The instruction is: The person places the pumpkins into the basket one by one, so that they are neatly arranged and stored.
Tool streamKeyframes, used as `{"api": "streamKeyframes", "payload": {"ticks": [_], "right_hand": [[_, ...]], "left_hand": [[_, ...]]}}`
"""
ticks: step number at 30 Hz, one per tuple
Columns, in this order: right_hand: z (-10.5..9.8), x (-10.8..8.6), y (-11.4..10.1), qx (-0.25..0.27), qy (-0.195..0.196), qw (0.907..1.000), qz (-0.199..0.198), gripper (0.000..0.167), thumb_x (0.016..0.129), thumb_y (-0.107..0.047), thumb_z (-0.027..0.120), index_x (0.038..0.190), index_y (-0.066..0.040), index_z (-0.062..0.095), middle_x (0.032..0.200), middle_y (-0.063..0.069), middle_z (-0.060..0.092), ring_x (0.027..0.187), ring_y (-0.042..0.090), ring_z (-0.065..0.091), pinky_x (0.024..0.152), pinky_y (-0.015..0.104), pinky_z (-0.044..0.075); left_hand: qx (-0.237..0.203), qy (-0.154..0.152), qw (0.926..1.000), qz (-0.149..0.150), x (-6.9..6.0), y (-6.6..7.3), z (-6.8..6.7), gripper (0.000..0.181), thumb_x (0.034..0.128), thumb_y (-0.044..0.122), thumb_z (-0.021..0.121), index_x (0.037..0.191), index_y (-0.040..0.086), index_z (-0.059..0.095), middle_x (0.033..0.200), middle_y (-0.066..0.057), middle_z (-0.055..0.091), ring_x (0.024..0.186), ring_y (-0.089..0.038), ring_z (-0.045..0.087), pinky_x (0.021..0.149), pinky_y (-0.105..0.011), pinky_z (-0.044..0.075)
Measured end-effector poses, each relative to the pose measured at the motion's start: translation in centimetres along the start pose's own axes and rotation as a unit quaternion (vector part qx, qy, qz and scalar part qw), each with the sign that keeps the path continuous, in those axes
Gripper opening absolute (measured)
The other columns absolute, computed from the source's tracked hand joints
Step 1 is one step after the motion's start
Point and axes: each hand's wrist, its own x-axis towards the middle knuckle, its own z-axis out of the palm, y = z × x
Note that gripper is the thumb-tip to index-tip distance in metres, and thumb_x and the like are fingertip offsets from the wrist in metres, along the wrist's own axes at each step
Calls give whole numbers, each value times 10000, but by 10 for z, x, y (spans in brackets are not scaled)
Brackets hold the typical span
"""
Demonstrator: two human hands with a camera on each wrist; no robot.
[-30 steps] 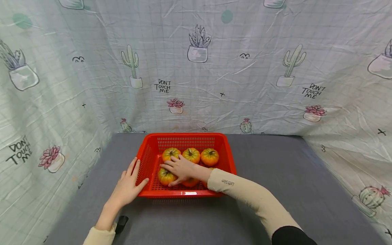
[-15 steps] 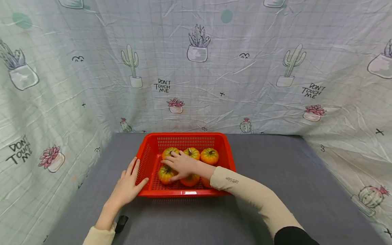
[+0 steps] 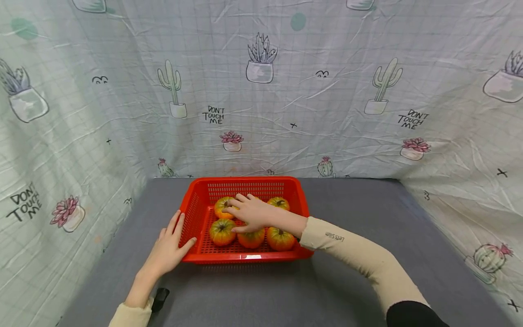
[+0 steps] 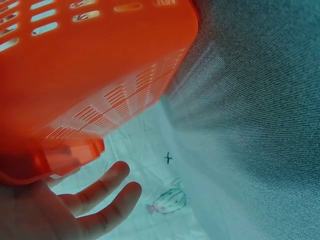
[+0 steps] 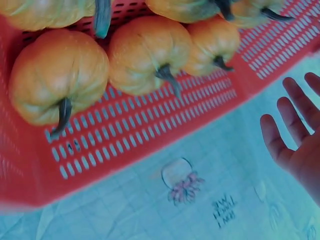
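Note:
A red plastic basket (image 3: 249, 258) with slotted walls holds several small orange-and-yellow pumpkins in two rows. The front row shows a left pumpkin (image 3: 222, 232), a middle one (image 3: 251, 238) and a right one (image 3: 281, 240). Behind them are a left pumpkin (image 3: 224, 209) and a right one (image 3: 279, 203); my right hand (image 3: 253, 213) largely hides the one between. That hand hovers over the pumpkins, fingers spread, holding nothing, as the right wrist view confirms. My left hand (image 3: 167, 250) rests at the basket's left rim, fingers extended and thumb reaching over it.
The basket stands on a grey cloth-covered table (image 3: 355, 218), close to the back curtain (image 3: 286, 100) printed with potted plants. More curtain closes in both sides. A small black object (image 3: 160, 299) lies beside the left wrist.
My right hand has lifted off the left pumpkins and drawn to the right, uncovering more of the front row. The left hand stays at the rim. The head view has shifted slightly.

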Motion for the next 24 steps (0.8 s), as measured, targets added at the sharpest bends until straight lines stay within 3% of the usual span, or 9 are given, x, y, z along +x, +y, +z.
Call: {"api": "streamKeyframes", "payload": {"ticks": [5,12,19,24], "right_hand": [[-14,-29,3,117,149,9998,-26,546,864,-478,483,1322,-191,406,1251,17,462,1106,186,391,858,352,406],[-8,-75,13,511,335,9977,281,516,872,-441,488,1315,-189,415,1266,30,466,1093,177,390,870,344,403],[13,-115,25,913,1178,9872,571,467,838,-342,574,1253,-149,478,1175,15,510,1002,158,401,808,309,398],[31,-141,34,1102,1740,9731,1033,451,811,-278,606,1224,-131,501,1131,10,528,977,140,409,798,307,411]], "left_hand": [[-129,-25,9999,-20,1,-1,0,774,877,428,478,1422,-4,138,1477,-189,105,1182,-556,267,885,-657,287],[-284,-109,9995,-103,1,-3,1,786,876,454,466,1425,4,130,1482,-181,100,1176,-504,288,891,-627,309],[-609,-97,9980,-118,-1,-7,-1,762,886,433,460,1428,16,125,1492,-161,87,1192,-445,276,883,-617,325],[-1149,-94,9933,31,-6,-13,-3,707,905,350,465,1424,3,134,1493,-176,79,1262,-474,193,936,-637,233]]}}
